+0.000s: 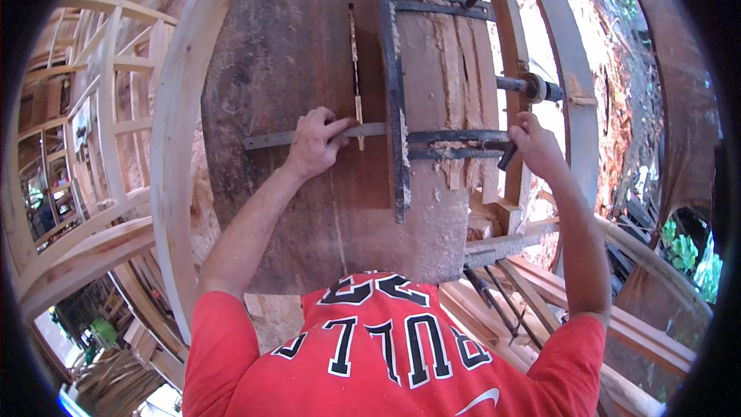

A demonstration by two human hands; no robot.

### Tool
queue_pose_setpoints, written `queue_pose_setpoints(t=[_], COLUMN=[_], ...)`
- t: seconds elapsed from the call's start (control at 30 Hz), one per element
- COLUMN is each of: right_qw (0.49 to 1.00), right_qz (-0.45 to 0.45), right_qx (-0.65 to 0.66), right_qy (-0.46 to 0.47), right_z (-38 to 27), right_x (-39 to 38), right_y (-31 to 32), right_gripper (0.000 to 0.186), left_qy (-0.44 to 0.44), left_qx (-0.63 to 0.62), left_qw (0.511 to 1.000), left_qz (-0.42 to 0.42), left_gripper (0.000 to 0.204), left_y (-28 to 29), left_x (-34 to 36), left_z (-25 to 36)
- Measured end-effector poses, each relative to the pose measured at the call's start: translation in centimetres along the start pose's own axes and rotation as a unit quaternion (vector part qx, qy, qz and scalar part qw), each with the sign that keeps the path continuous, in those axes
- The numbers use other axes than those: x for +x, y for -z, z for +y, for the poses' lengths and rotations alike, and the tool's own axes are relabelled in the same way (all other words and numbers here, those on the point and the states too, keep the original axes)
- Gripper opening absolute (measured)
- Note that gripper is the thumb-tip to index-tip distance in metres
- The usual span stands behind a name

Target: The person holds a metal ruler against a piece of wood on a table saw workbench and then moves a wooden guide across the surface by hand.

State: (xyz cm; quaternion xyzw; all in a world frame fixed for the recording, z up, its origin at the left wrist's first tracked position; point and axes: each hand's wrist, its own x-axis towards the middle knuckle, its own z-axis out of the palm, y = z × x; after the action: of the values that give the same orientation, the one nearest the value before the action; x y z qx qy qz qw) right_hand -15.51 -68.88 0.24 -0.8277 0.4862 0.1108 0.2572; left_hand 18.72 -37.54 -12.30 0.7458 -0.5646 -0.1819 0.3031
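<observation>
Left hand (315,143) presses flat metal bar (309,137) lying crosswise, left-right.

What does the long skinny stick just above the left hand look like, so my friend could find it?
Start at the big dark brown wooden slab in the middle. On it, left of the tall black metal bar, a thin pale stick-like ruler runs straight up from the left hand. It is the only narrow, light-coloured strip there; the other bars are dark metal.

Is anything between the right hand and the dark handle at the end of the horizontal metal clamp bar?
Nothing visible: the right hand is already closed on the dark handle of the horizontal dark metal clamp bar. The left hand presses the bar's other end.
</observation>
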Motion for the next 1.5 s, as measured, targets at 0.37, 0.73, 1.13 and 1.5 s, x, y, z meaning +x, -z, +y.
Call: queue_pose_setpoints(t=[0.37,0.73,1.13,1.5], right_qw=[0.94,0.924,0.948,0.977], right_qz=[-0.052,0.043,0.115,0.134], right_qx=[-0.17,-0.197,-0.123,-0.153], right_qy=[0.292,0.325,0.27,0.069], right_z=[-3.8,-3.6,-2.0,-5.4], right_x=[-4.3,-3.9,-2.3,-3.0], right_y=[3.9,3.3,-0.9,-2.0], right_gripper=[0.061,0.062,0.049,0.039], left_qy=[0.012,0.018,0.01,0.022], left_qx=[-0.024,-0.016,-0.019,-0.022], left_qw=[1.0,1.0,1.0,1.0], left_qz=[-0.01,-0.017,-0.001,-0.001], left_gripper=[0.042,0.042,0.04,0.041], left_y=[0.9,1.0,0.8,0.7], left_x=[-0.1,-0.2,-0.1,-0.1], left_z=[0.1,0.0,0.3,0.3])
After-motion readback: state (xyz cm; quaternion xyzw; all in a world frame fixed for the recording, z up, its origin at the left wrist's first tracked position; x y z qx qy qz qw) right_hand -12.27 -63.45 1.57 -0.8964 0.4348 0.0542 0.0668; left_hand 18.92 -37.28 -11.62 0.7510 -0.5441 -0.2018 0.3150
